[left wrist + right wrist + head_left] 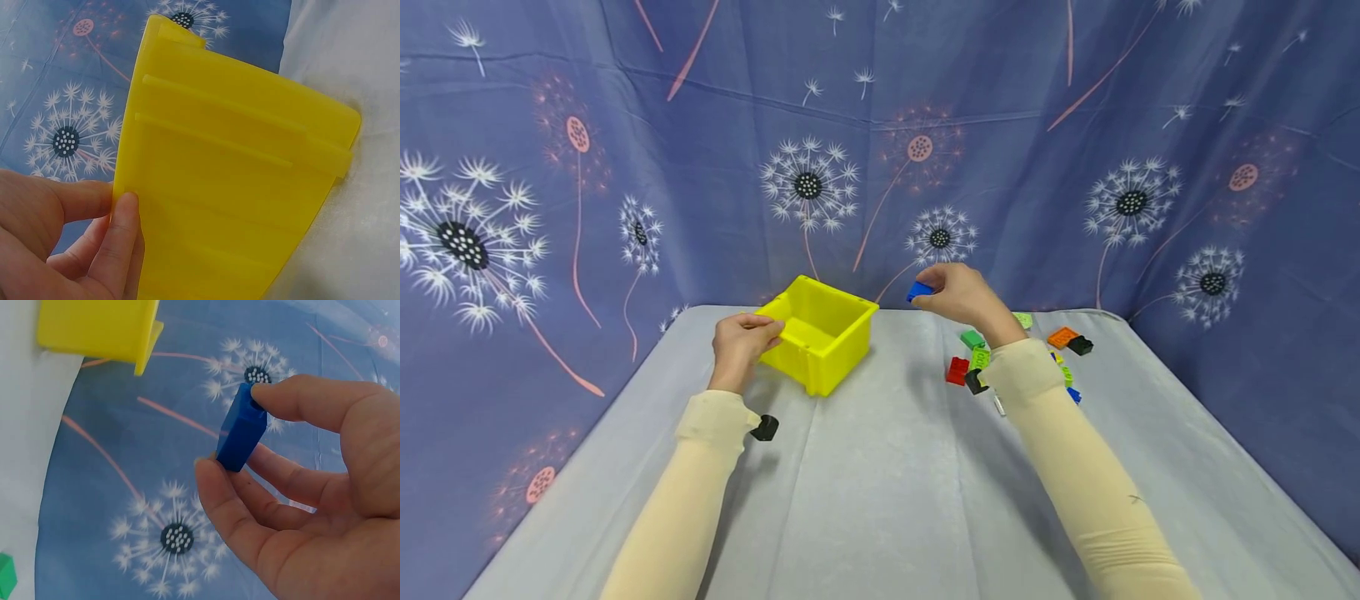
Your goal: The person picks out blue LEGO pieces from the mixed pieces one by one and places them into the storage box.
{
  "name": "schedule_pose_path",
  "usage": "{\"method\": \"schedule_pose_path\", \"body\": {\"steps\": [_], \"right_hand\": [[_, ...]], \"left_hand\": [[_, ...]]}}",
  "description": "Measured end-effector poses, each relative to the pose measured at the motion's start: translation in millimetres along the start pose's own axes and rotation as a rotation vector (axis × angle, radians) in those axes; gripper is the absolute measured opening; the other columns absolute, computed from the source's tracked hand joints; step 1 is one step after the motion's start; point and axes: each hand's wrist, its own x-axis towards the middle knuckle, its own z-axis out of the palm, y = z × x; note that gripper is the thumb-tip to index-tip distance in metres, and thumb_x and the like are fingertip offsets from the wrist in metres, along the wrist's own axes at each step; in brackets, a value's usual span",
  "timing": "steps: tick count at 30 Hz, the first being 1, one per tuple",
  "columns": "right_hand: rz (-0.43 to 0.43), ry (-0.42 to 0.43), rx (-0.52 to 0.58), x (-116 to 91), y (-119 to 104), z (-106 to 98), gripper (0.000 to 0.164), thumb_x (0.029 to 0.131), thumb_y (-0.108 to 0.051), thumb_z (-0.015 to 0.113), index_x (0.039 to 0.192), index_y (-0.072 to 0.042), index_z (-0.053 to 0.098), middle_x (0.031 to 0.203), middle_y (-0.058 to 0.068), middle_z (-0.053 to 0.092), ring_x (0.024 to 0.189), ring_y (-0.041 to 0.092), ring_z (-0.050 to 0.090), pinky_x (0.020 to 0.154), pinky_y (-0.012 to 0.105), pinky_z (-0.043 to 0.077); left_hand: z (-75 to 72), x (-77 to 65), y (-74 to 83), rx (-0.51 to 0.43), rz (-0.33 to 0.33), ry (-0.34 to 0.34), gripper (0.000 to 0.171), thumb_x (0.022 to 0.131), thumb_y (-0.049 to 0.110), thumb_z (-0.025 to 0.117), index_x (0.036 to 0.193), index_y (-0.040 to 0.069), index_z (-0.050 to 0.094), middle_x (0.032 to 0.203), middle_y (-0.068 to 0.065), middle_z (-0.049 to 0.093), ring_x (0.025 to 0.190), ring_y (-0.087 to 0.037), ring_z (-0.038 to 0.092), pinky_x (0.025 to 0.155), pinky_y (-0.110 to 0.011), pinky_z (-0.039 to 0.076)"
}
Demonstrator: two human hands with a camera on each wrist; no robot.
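My left hand (741, 342) pinches the near-left rim of a yellow plastic box (820, 367). In the left wrist view the thumb and fingers of the left hand (81, 244) grip the edge of the box wall (219, 162). My right hand (958, 293) holds a blue toy brick (919, 291) above the table, to the right of the box. From the right wrist view, the blue brick (240, 430) sits between the thumb and fingertips of the right hand (312, 494). The visible part of the box's inside shows bare yellow floor.
Several loose toy bricks lie on the table under and beyond the right forearm. Among them are a red brick (957, 371), a green brick (972, 339), an orange brick (1063, 337) and a black brick (1080, 345). A patterned blue curtain (880, 150) stands behind the white-covered table (872, 500).
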Motion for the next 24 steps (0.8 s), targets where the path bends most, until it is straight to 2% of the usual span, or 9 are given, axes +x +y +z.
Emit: {"method": "schedule_pose_path", "body": {"steps": [15, 24], "right_hand": [[-0.054, 0.042, 0.051, 12, -40, 18, 0.046, 0.083, -0.036, 0.07, 0.123, -0.018, 0.058, 0.111, 0.0, 0.059, 0.098, 0.016, 0.055, 0.083, 0.034, 0.054], [-0.074, 0.025, 0.075, 23, -57, 36, 0.046, 0.082, -0.034, 0.072, 0.122, -0.015, 0.058, 0.112, 0.003, 0.06, 0.098, 0.016, 0.056, 0.084, 0.032, 0.054]], "left_hand": [[1.1, -1.4, 0.7, -0.015, 0.015, 0.004, 0.029, 0.079, 0.01, 0.077, 0.102, -0.002, 0.064, 0.101, -0.012, 0.06, 0.082, -0.02, 0.067, 0.083, -0.036, 0.056], [0.4, -2.3, 0.0, -0.022, 0.019, 0.005, 0.03, 0.078, 0.009, 0.077, 0.102, -0.003, 0.064, 0.101, -0.012, 0.059, 0.085, -0.023, 0.066, 0.083, -0.035, 0.056]]}}
